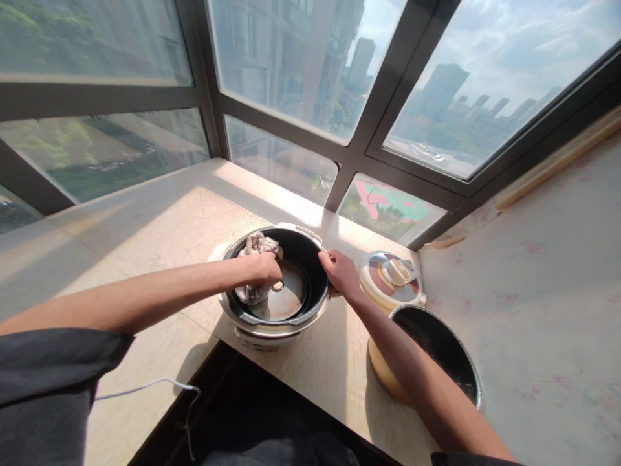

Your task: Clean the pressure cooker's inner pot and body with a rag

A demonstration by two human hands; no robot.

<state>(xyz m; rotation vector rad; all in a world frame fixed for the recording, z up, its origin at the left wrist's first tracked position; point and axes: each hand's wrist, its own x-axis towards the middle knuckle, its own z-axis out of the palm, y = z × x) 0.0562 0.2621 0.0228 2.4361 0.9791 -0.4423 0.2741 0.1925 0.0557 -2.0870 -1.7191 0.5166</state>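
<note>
An electric pressure cooker [272, 330] stands on the stone ledge with its top uncovered. A metal heating plate [294, 294] shows at the bottom of its dark inside. My left hand [264, 268] reaches into it, fingers closed on a crumpled pale patterned cloth [259, 243]. The cloth lies along the left inner wall and partly over the plate. With thumb and fingers, my right hand [341, 272] grips the right side of the cooker's rim; the fingers under the edge are partly hidden.
Right of the cooker stands a gold inner pot [381, 366] with a dark inside, partly behind my right forearm. The cooker's lid [373, 275] rests behind it near the wall. A white cord [145, 385] hangs over the ledge's front edge. Windows [301, 58] enclose the back.
</note>
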